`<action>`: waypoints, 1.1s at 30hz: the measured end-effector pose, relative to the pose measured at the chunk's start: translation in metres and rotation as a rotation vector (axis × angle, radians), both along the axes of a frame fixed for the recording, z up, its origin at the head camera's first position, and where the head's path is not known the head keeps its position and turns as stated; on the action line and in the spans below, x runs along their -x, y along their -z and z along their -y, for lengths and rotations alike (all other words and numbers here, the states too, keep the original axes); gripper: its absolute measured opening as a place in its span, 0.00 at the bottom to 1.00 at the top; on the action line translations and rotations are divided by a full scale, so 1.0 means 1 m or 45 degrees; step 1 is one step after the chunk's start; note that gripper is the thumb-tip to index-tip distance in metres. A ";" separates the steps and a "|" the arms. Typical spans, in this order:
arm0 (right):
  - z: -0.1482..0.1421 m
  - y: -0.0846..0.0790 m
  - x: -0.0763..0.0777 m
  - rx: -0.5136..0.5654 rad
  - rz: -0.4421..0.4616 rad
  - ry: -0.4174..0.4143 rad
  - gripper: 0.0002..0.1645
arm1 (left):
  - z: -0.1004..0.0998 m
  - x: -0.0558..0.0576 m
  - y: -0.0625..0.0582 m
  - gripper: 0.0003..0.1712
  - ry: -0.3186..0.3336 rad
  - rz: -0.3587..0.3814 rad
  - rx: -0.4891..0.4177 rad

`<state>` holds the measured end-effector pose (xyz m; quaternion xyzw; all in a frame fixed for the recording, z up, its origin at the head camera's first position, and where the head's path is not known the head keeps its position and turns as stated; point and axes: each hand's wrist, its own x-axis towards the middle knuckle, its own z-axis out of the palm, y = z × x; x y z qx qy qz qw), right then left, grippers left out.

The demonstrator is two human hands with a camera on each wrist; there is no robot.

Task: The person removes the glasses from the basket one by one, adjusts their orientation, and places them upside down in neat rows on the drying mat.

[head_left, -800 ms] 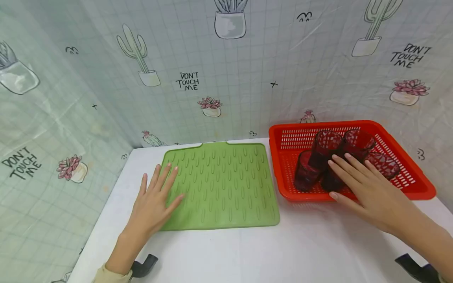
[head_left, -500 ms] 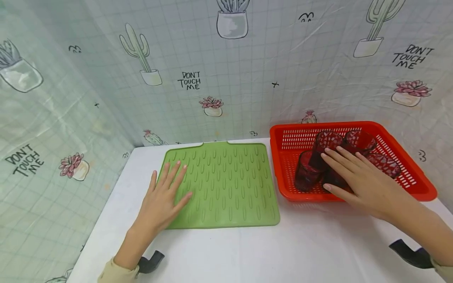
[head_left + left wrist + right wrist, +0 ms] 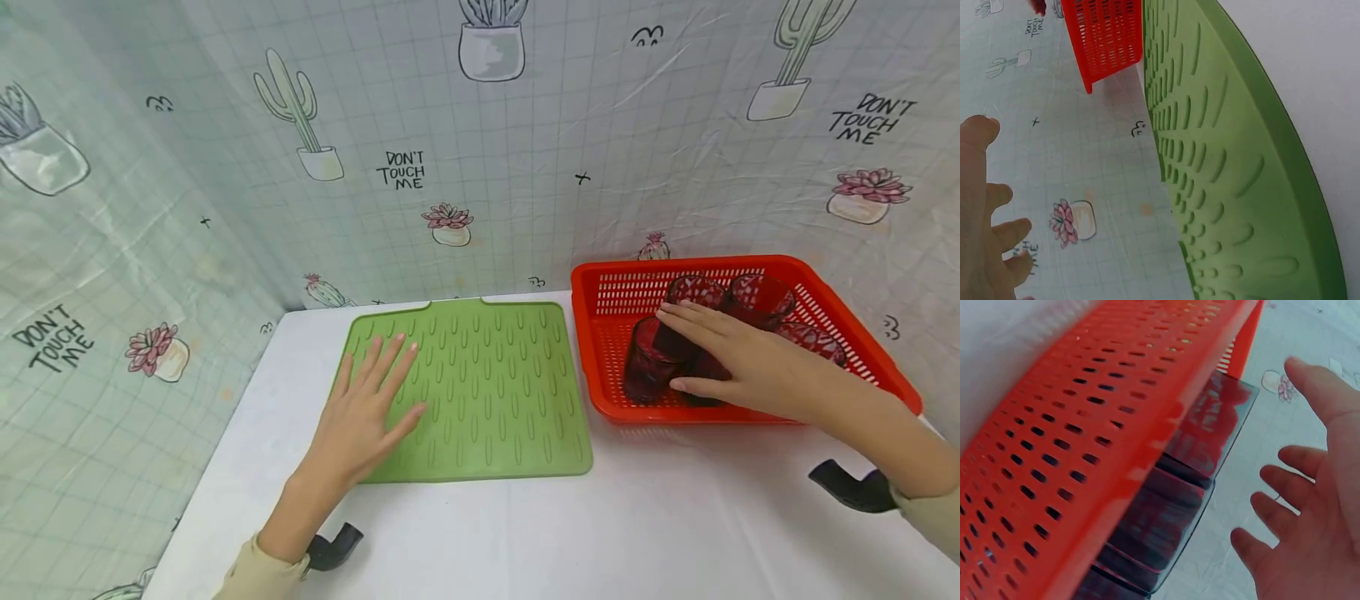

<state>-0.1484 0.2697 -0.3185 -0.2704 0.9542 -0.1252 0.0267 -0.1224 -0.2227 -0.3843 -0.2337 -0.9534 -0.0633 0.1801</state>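
Above a green ridged mat (image 3: 495, 400), my left hand (image 3: 356, 429) is held with its fingers spread and straight. The left wrist view shows that hand (image 3: 991, 231) raised off the mat, holding nothing. My right hand (image 3: 765, 362) hovers over a red plastic basket (image 3: 587, 350), fingers extended. Several dark red, see-through glasses lie in the basket; one glass (image 3: 648, 358) is at its left, another glass (image 3: 761, 298) at the back. In the right wrist view the hand (image 3: 1316, 487) is apart from the glasses (image 3: 1210, 431). It partly covers the middle ones in the head view.
The mat and basket sit side by side on a white table (image 3: 480, 542). A patterned cloth (image 3: 510, 142) with cactus drawings hangs behind and at the left. A black strap end (image 3: 333, 546) sticks out by the left wrist, and another black strap (image 3: 851, 487) by the right.
My left hand has drifted right and slightly up over the mat. My right hand has moved left over the glasses. The basket, glasses and mat stay put.
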 end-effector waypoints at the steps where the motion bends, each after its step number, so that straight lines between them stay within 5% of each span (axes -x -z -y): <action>1: 0.000 -0.001 0.003 0.003 0.010 -0.011 0.56 | -0.002 0.000 -0.001 0.43 0.007 -0.005 0.001; 22: 0.005 -0.014 0.046 -0.019 0.083 -0.139 0.51 | -0.038 0.003 -0.008 0.41 0.169 -0.077 -0.047; 33: 0.009 -0.012 0.057 -0.089 0.185 -0.167 0.52 | -0.057 0.005 -0.009 0.35 0.330 -0.173 -0.258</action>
